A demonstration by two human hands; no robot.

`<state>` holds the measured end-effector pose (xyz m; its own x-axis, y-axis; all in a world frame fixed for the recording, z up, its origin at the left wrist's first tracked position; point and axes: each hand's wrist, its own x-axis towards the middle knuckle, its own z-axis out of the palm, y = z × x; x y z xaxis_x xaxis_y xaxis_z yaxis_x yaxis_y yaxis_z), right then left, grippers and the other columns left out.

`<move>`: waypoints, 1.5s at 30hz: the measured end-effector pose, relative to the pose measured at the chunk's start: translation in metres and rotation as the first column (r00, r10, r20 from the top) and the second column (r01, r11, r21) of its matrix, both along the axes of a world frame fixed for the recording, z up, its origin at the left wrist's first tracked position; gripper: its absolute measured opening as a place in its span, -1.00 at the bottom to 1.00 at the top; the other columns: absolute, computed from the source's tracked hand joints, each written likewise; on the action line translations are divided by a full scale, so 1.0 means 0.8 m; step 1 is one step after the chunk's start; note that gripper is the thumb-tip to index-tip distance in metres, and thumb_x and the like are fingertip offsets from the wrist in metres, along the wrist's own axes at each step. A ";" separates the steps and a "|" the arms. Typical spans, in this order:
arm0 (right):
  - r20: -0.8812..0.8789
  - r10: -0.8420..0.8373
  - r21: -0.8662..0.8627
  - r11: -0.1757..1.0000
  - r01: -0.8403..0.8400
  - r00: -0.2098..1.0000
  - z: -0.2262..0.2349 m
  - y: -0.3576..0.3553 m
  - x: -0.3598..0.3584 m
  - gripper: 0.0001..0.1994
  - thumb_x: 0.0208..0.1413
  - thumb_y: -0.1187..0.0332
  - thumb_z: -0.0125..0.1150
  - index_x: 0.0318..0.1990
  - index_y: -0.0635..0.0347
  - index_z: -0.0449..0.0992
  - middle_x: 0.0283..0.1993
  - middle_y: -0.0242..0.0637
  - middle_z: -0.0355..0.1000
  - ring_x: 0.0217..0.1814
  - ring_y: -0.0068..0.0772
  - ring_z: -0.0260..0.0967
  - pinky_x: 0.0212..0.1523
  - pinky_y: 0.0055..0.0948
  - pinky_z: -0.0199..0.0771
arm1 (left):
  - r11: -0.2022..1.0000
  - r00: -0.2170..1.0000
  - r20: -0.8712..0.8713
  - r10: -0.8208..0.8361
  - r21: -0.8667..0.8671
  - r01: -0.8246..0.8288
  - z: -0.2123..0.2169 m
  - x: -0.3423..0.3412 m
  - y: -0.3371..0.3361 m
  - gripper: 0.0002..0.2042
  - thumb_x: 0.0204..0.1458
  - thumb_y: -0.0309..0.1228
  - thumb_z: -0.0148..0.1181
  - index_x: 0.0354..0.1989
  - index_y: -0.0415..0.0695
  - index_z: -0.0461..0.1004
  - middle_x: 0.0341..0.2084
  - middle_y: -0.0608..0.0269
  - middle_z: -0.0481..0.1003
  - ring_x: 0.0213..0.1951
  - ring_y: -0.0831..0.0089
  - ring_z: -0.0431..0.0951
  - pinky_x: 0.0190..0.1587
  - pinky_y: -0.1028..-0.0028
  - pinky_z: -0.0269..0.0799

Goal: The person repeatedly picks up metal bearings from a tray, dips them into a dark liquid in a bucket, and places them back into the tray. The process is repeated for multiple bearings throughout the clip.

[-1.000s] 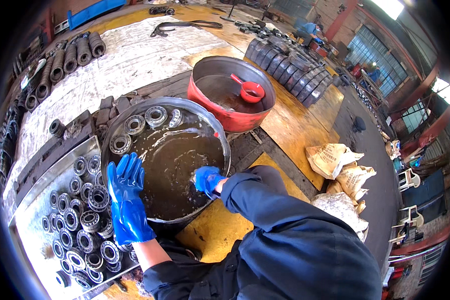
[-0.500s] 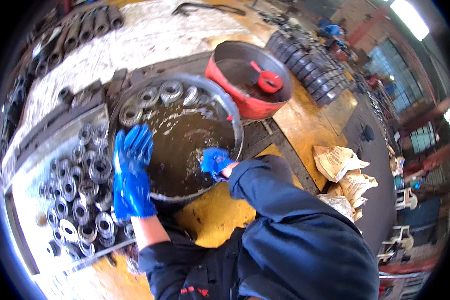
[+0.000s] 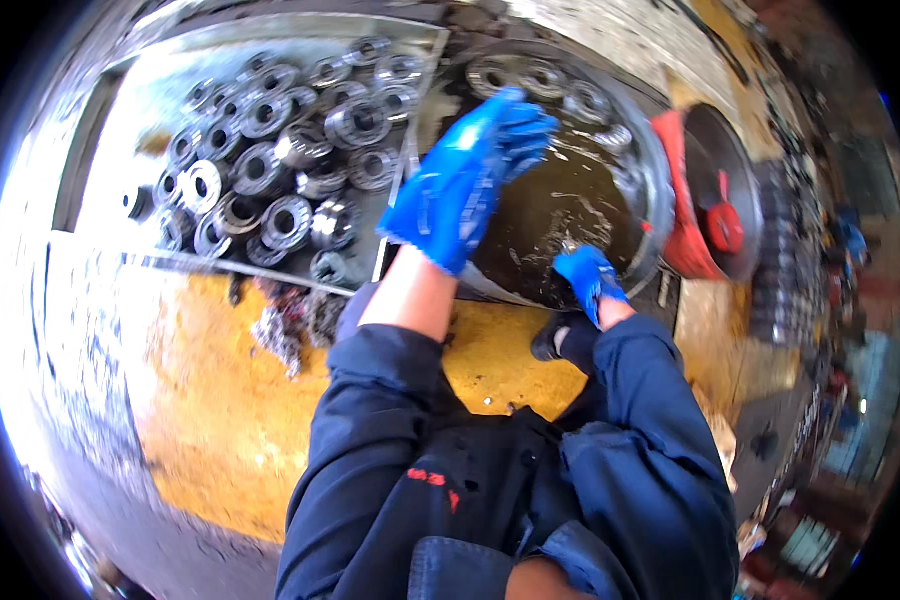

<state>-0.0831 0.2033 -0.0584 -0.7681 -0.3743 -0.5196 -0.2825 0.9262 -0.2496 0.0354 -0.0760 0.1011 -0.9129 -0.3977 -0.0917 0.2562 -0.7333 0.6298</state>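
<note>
My right hand, in a blue rubber glove, dips into the murky brown liquid at the near right of a large round tub. Its fingers are drawn together, and ripples hide whatever they may hold. Gloved in blue too, my left hand hovers above the tub's left rim, fingers stretched out and holding nothing. Several steel rings lie along the tub's far side. Left of the tub, a shallow metal tray bears many loose steel rings, some of them close beside my left hand.
To the right of the tub stands a red tub with a red dipper in it. Dark ribbed parts are stacked beyond. Greyish scraps lie on the yellow floor by the tray's near edge.
The view has swung left, so the tray now shows almost whole and the tubs sit farther right. My right hand stays in the liquid; my left stays raised, now tilted toward the tub.
</note>
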 end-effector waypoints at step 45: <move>0.035 0.028 -0.673 0.740 0.003 0.999 -0.102 0.077 -0.006 -0.78 0.05 0.26 0.32 -0.19 0.13 0.65 -0.37 -0.07 0.56 -0.34 -0.05 0.55 -0.28 -0.10 0.51 | 0.958 0.971 0.059 -0.233 0.184 0.219 -0.067 -0.058 -0.015 -0.46 0.34 0.03 -0.01 0.25 -0.17 0.45 0.24 0.02 0.47 0.23 0.09 0.49 0.22 0.20 0.45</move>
